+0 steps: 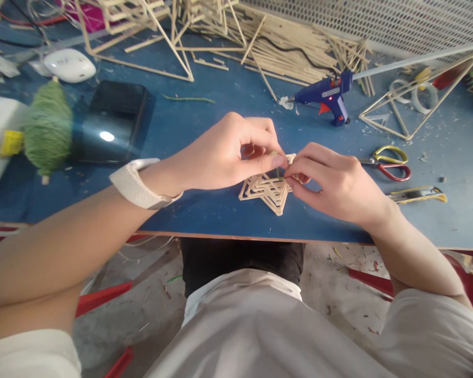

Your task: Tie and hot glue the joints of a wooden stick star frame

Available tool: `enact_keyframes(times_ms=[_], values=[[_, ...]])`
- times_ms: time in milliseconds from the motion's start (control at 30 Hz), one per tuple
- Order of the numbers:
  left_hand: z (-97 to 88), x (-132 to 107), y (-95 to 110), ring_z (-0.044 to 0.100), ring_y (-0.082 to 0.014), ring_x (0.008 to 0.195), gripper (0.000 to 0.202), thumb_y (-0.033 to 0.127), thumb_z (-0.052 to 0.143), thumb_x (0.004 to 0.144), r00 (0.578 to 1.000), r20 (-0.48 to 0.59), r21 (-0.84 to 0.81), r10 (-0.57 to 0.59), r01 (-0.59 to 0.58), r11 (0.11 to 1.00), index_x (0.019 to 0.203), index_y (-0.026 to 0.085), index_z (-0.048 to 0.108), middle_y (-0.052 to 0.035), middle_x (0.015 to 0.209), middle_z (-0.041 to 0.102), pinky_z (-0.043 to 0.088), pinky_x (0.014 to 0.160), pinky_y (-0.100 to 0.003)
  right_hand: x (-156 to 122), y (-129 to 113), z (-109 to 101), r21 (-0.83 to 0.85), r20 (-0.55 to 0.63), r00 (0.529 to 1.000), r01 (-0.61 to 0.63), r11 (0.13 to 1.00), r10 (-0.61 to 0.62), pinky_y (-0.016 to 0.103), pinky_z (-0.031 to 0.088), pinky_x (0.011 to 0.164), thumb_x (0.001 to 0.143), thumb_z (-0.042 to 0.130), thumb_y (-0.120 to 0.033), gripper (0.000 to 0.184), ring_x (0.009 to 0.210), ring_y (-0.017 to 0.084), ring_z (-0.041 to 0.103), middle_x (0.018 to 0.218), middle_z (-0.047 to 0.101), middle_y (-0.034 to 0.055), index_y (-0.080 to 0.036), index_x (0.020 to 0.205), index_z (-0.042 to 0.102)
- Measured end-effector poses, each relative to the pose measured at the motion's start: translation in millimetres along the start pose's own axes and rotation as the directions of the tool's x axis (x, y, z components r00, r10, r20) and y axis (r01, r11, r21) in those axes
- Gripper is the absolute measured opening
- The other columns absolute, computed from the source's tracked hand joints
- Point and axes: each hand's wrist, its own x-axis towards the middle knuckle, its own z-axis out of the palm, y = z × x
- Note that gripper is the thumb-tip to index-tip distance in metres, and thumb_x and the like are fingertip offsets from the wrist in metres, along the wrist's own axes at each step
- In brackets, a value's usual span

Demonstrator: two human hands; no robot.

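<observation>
A small star-shaped piece built of nested thin wooden sticks (268,191) lies on the blue table (205,210) near its front edge. My left hand (224,152) has its fingers curled and pinched over the star's upper edge. My right hand (335,184) is closed in a pinch on the same spot, fingertips meeting those of the left. A thin green strand shows between the fingertips. A pale wristband (136,184) sits on my left wrist.
A blue glue gun (329,94) stands behind the hands. Scissors (388,163) and a yellow cutter (418,195) lie to the right. A green yarn spool (47,128), a dark box (110,123), stick frames (413,100), tape rolls (425,94) and a stick pile (284,52) crowd the table.
</observation>
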Motion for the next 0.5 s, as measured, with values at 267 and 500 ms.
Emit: enact_keyframes(times_ms=[267, 500], values=[[-7.8, 1, 0, 0.073, -0.0176, 0.084, 0.039, 0.057, 0.065, 0.119, 0.986, 0.141, -0.029, -0.083, 0.088, 0.996, 0.117, 0.025, 0.086, -0.0085, 0.108, 0.085, 0.054, 0.073, -0.029, 0, 0, 0, -0.001, 0.001, 1.0, -0.002, 1.0, 0.002, 0.034, 0.06, 0.074, 0.117, 0.061, -0.018, 0.017, 0.086, 0.018, 0.074, 0.111, 0.079, 0.0076, -0.022, 0.114, 0.077], [-11.1, 2, -3, 0.075, -0.0188, 0.084, 0.044, 0.056, 0.057, 0.122, 0.969, 0.222, -0.061, -0.107, 0.123, 0.991, 0.111, 0.023, 0.083, -0.0081, 0.097, 0.081, 0.057, 0.077, -0.03, 1, -2, -1, -0.047, 0.013, 1.0, 0.02, 0.999, -0.02, 0.034, 0.058, 0.074, 0.118, 0.059, -0.017, 0.017, 0.085, 0.017, 0.073, 0.111, 0.079, 0.0074, -0.021, 0.112, 0.075]])
